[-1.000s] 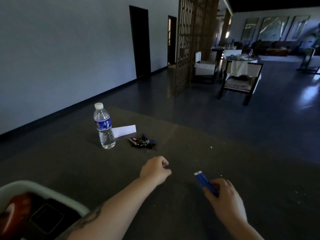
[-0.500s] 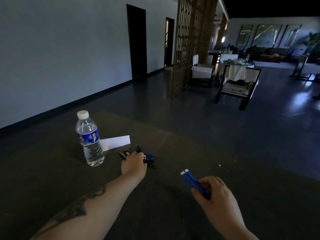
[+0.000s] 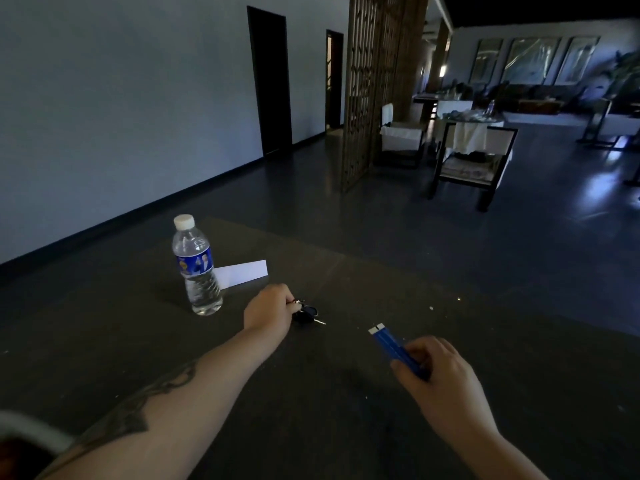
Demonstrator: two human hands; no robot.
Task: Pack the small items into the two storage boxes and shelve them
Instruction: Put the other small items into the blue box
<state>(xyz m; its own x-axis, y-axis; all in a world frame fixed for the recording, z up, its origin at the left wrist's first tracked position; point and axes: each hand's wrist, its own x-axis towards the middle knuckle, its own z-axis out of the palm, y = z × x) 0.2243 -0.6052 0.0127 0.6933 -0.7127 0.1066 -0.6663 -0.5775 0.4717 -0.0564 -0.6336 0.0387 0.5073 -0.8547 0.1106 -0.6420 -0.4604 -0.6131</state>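
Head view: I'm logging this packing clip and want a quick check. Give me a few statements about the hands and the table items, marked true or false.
1. The left hand grips the keys. True.
2. The right hand is empty. False: it holds a blue stick with a white tip.
3. The bottle lies on its side. False: it stands upright with its cap on.
4. A white card lies on the table just behind the bottle. True.
5. The keys are already in a box. False: they are on the table, under the left hand's fingers.
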